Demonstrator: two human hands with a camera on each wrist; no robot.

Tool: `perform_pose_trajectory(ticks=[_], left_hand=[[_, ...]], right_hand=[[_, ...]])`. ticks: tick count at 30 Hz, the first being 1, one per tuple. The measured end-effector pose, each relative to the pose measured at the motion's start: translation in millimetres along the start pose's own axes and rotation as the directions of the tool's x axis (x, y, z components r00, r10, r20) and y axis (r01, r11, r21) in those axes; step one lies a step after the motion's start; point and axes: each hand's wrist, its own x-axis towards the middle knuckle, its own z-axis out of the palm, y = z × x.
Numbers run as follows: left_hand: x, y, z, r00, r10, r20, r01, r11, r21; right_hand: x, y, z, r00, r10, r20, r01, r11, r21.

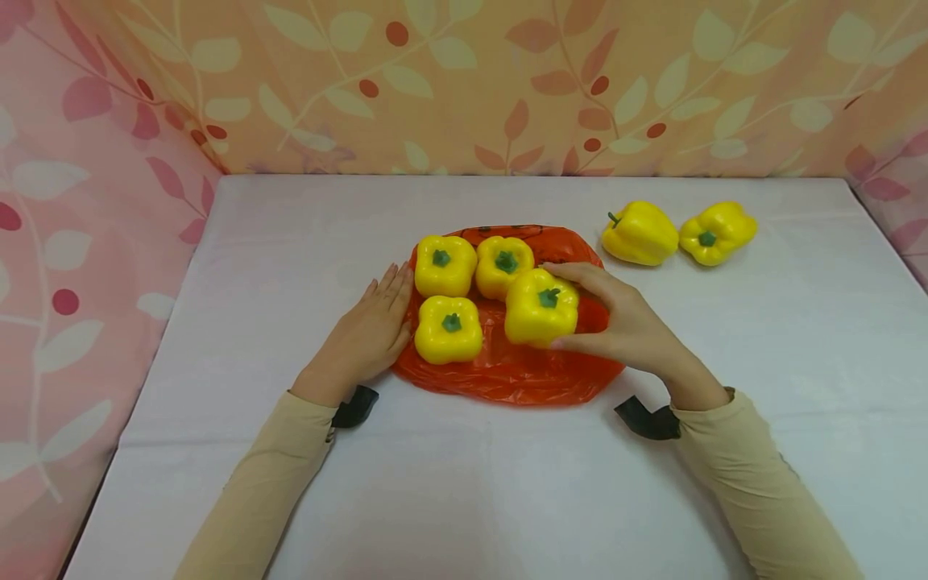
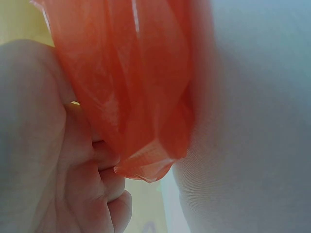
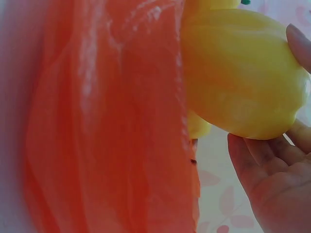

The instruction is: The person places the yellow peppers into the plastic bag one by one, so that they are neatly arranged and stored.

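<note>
In the head view a red plastic bag (image 1: 507,374) lies on the table with three yellow bell peppers standing on it, green stems up: one at the back left (image 1: 438,278), one at the back middle (image 1: 500,282), one at the front left (image 1: 448,342). My right hand (image 1: 631,322) grips another yellow bell pepper (image 1: 536,318) between thumb and fingers, over the bag's right half. The right wrist view shows this pepper (image 3: 243,73) above the bag's edge. Against the bag's left side rests my left hand (image 1: 370,330), its fingers straight; its palm touches the red plastic (image 2: 131,87) in the left wrist view.
Two more yellow bell peppers, one lying on its side (image 1: 641,234) and one tipped over (image 1: 718,234), are at the back right of the white-covered table (image 1: 435,499). A leaf-patterned curtain (image 1: 464,80) hangs behind the table's back edge and along its sides.
</note>
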Motion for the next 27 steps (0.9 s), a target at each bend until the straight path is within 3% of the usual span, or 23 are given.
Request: perform_pose_trajectory(ticks=[27], left_hand=[[0.5,-0.9,2.1,1.0,-0.009,-0.006,0.009,1.0,-0.005]], right_hand=[[18,5,28,0.994,-0.031,0.108,0.033,0.999,-0.015]])
